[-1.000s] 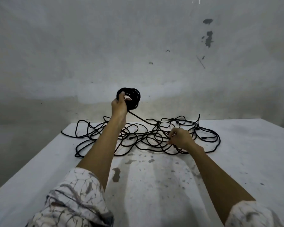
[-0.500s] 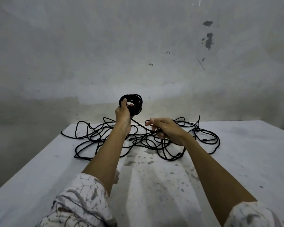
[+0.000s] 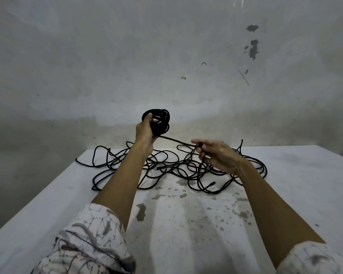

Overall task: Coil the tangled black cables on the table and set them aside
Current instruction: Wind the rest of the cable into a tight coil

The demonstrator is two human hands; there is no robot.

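Note:
A small coil of black cable point(image 3: 161, 123) is held up above the table's far edge, gripped by my left hand point(image 3: 145, 133) with the thumb across its rim. One taut strand point(image 3: 174, 140) runs from the coil down and right to my right hand point(image 3: 216, 155), which pinches it between thumb and fingers. Beneath both hands the tangled black cables point(image 3: 176, 171) sprawl in loose loops over the far half of the white table point(image 3: 186, 224). A connector end point(image 3: 212, 183) lies at the front of the tangle.
The table is stained with dark spots near its middle. A grey, scuffed wall point(image 3: 166, 56) rises right behind the table's far edge. The table's left edge point(image 3: 38, 198) drops off to a dim floor. My patterned sleeves fill the bottom corners.
My right hand lifted off the tangle, took hold of the strand and drew it up and rightward, pulling it taut from the coil. My left hand kept the coil raised.

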